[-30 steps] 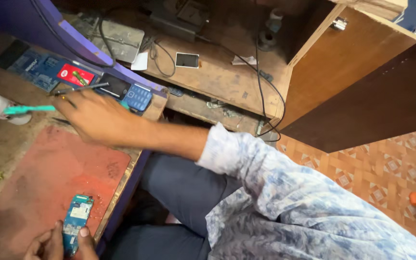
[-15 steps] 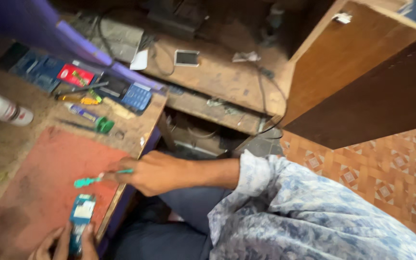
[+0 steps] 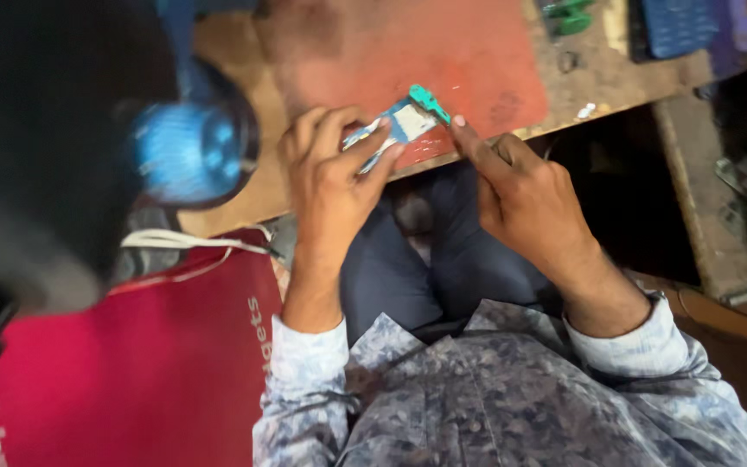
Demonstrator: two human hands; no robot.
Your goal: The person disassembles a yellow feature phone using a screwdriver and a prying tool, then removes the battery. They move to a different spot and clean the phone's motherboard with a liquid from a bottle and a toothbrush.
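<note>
Centrally, small blue circuit board pinched in left hand grip, held above near edge of red mat on worktop. Long axis slanted, upper end toward right hand. Green-handled tool nipped between right fingertips, tip touching board's upper end. Left of board: blurred blue round object. Beyond mat: green clip.

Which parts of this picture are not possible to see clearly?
- Head view: the tool shows only its green handle; the right hand hides the rest.
- The left hand covers the board at its lower end.
- The blue round thing and the dark shape beside it are blurred.
- The green thing and the blue keypad are cut by the top edge.
</note>
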